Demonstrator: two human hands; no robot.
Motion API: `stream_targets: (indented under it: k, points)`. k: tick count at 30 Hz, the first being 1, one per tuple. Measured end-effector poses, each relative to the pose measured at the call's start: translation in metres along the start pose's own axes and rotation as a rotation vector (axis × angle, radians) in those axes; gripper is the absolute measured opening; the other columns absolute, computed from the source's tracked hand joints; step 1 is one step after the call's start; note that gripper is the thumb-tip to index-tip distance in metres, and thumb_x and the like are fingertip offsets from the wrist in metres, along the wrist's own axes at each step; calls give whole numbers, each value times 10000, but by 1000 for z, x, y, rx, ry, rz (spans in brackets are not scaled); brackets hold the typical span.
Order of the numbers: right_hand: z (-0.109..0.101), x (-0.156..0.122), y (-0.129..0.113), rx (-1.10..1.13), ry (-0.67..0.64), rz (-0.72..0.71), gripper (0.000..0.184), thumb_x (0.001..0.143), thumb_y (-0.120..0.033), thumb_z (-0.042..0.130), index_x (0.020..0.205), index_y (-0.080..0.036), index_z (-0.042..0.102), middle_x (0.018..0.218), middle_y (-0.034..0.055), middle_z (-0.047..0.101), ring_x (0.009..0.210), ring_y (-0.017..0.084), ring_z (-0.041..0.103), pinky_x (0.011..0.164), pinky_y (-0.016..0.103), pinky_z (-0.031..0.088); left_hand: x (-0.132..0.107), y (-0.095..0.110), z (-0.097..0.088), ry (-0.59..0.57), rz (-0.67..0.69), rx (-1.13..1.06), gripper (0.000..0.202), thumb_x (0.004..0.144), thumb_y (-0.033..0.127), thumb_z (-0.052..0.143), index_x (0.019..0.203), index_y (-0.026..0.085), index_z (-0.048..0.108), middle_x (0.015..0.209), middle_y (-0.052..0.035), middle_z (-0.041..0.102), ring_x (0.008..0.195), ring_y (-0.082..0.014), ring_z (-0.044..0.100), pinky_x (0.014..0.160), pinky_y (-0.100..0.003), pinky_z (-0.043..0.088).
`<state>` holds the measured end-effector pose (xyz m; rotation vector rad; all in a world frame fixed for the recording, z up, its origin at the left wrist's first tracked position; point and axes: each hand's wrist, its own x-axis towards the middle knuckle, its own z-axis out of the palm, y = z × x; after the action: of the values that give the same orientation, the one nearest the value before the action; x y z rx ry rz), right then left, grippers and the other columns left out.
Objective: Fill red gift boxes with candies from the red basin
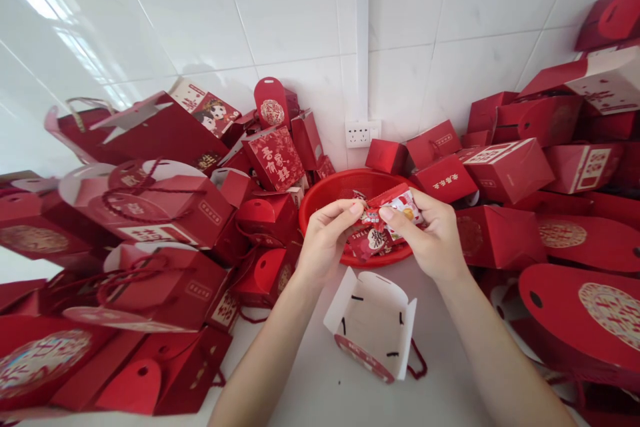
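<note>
Wrapped sweets [404,205]: pinched in my closed left hand [330,233] and right hand [436,235], presumably for steadiness, above red basket [323,195]; topless box [373,327] nearer.

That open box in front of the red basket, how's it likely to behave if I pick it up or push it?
The open box probably feels light, since its walls look like thin card. Its flaps would likely bend if squeezed, as they stand loose and unfastened. Pushed, it should slide rather than roll, given its flat, angular sides.
</note>
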<state>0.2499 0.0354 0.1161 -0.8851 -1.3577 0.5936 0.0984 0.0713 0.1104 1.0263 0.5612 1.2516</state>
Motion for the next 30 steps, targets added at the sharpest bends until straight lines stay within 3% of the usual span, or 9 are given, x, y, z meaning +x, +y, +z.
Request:
stream_targets:
  k: [9,16,30]
  points:
    - [-2,0,3,40,-3,57,227,813,-347,741,698,-194,618,636,-24,562,563,119,484,522,245,437,2,3,-9,-54,52,131,296,683,428,879,859,198,819,817,-43,767,743,-148,684,720,-246,544]
    - [-5,0,4,26,-7,71,193,829,-360,736,760,-191,674,656,-15,595,571,125,502,531,254,453,-4,15,-11,-152,102,289,275,721,298,871,964,193,798,838,-36,740,769,-145,673,734,-241,554]
    - [-6,-2,0,35,-62,116,181,830,-358,729,785,-188,687,687,-2,628,603,140,558,543,257,484,-9,22,-13,-212,114,378,274,762,300,844,1004,185,785,872,-54,746,777,-159,674,744,-259,545]
